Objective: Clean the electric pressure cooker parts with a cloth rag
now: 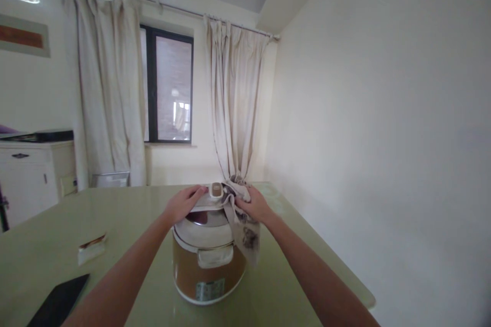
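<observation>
A rice cooker [209,278] with a brown body, a white lid and a front latch stands upright on the pale green table. My left hand [184,205] rests on the left side of its lid, fingers stretched out towards the small brown-and-white panel [217,190] on top. On the other side my right hand [255,204] is closed on a light cloth [245,230] with dark patches. The cloth is bunched against the lid's right side, and its loose end hangs down beside the cooker. Some fingertips of my right hand are hidden in its folds.
To the left on the table [141,245] lie a dark flat object [59,300] and a small whitish packet-like thing [92,249]. A white cabinet [28,173] stands at the far left. Curtains [241,102] hang behind the table, and a wall [364,138] borders its right side.
</observation>
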### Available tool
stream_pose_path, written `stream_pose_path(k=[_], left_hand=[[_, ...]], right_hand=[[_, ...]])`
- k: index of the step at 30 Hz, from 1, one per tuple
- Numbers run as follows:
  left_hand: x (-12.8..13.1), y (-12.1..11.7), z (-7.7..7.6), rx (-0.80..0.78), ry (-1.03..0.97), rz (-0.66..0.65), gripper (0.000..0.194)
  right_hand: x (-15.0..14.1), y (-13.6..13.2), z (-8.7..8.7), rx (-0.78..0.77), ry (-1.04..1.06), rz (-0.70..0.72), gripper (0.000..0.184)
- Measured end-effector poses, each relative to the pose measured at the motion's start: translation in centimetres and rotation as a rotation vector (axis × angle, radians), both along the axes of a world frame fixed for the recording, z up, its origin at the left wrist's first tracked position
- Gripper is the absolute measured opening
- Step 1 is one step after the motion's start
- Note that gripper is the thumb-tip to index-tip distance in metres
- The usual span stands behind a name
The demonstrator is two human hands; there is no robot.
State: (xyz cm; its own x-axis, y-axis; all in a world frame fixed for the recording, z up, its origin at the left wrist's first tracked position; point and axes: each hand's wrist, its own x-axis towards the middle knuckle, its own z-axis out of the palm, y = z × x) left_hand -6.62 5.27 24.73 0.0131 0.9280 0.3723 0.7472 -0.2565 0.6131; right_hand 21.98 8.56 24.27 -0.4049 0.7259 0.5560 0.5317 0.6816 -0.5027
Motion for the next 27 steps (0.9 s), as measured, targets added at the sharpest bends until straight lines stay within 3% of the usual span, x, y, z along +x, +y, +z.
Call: stream_pose_path(k=[3,6,13,16,19,24,27], left_hand=[[0.1,0.0,0.0,-0.002,0.017,-0.002,0.072],[0.0,-0.1,0.0,-0.005,0.030,0.007,0.073],[-0.3,0.0,-0.3,0.010,0.032,0.004,0.073],[-0.3,0.0,-0.2,0.029,0.019,0.006,0.073],[-0.1,-0.1,-0.2,0.046,0.012,0.012,0.072],[0.1,0.1,-0.3,0.061,0.017,0.014,0.062],[-0.1,0.2,-0.5,0.067,0.025,-0.005,0.057]], right_hand=[[1.6,-4.0,-1.0,0.095,-0.047,0.017,0.062],[1.4,-4.8,-1.1,0.121,-0.084,-0.031,0.069],[-2.8,4.1,1.3,-0.118,-0.039,-0.249,0.038],[-4.1,5.3,2.2,-0.163,-0.071,-0.327,0.039],[-3.8,3.0,1.8,-0.078,-0.081,-0.344,0.043],[-1.5,-4.6,-0.8,0.135,-0.095,-0.309,0.045],[-1.0,-6.1,-1.3,0.155,-0.112,-0.270,0.048]])
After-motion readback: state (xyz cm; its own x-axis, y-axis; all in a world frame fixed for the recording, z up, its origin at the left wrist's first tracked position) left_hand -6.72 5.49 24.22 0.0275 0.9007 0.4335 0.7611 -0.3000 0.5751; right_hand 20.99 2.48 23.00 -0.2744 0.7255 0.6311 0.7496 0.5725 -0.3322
